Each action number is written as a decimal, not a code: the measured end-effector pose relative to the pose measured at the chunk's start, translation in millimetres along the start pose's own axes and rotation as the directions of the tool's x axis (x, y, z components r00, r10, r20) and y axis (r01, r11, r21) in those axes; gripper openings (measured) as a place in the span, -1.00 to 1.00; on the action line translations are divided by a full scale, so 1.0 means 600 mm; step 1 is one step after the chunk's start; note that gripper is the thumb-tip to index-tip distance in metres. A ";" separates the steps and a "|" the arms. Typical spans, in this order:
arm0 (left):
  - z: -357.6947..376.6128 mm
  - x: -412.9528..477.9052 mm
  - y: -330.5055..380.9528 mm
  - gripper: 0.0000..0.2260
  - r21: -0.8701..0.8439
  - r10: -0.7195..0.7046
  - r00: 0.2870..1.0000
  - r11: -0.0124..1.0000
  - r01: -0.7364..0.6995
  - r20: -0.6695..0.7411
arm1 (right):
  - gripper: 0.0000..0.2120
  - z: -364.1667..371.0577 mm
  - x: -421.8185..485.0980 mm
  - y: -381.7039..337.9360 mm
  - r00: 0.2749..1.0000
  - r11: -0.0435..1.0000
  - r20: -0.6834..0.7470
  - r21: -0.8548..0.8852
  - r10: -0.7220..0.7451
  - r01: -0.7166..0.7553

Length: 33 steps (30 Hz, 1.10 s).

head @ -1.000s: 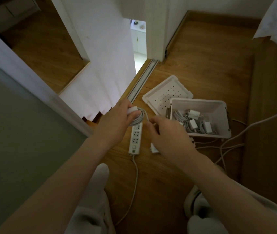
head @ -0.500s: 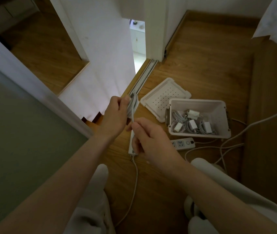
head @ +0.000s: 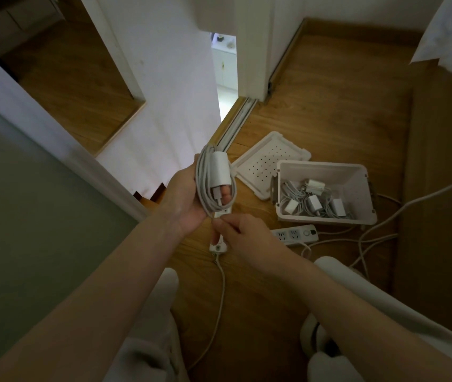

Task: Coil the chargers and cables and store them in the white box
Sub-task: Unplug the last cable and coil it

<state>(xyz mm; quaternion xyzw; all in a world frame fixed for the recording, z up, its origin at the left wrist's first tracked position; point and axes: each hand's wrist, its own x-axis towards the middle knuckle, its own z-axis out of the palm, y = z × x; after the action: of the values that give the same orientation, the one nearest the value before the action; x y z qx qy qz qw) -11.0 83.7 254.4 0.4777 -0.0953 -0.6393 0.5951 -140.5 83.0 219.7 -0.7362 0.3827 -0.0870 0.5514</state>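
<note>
I see left grip [head: 183,194] clamped round coiled cable [head: 201,183], charger brick [head: 219,169] tucked inside loops, held above floor [head: 315,106]. Right grip [head: 247,238] pinches coil at its 6 o'clock. White box [head: 357,186] on floor at coil's 3 o'clock, stored chargers [head: 314,202] inside.

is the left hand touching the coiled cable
Touching. The head view shows the left hand gripping the coiled cable, its fingertips visible through the loop below the charger.
</note>
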 end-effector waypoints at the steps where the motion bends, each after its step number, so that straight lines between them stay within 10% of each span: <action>1: -0.004 0.000 0.003 -0.72 0.039 0.012 1.000 0.999 -0.013 0.012 | -0.66 -0.004 0.000 0.002 1.000 1.000 0.003 -0.022 0.003 -0.003; 8: -0.024 -0.010 0.028 -0.72 0.347 -0.090 0.971 0.938 0.007 0.222 | -0.72 -0.046 0.009 0.023 0.999 0.957 -0.028 -0.289 -0.021 0.012; 13: -0.046 -0.014 0.037 -0.56 0.863 -0.114 0.983 0.500 -0.070 0.146 | -0.73 -0.079 0.011 0.036 0.987 0.912 -0.158 -0.405 -0.006 -0.059; 25: -0.058 0.015 -0.011 -0.80 0.993 0.239 0.965 0.011 -0.116 0.110 | -0.72 -0.066 -0.006 -0.012 0.947 0.933 -0.293 -0.360 -0.131 0.018; 33: -0.033 0.023 -0.021 -0.77 0.946 0.322 0.944 0.321 -0.033 -0.077 | -0.76 0.004 -0.024 -0.019 0.974 0.942 -0.162 -0.320 -0.161 0.103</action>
<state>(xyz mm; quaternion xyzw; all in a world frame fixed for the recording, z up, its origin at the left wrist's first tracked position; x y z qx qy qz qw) -2.9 83.9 228.5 0.7942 -0.4197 -0.3326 0.2871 -143.9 95.5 233.3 -0.8261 0.3908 -0.1311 0.3842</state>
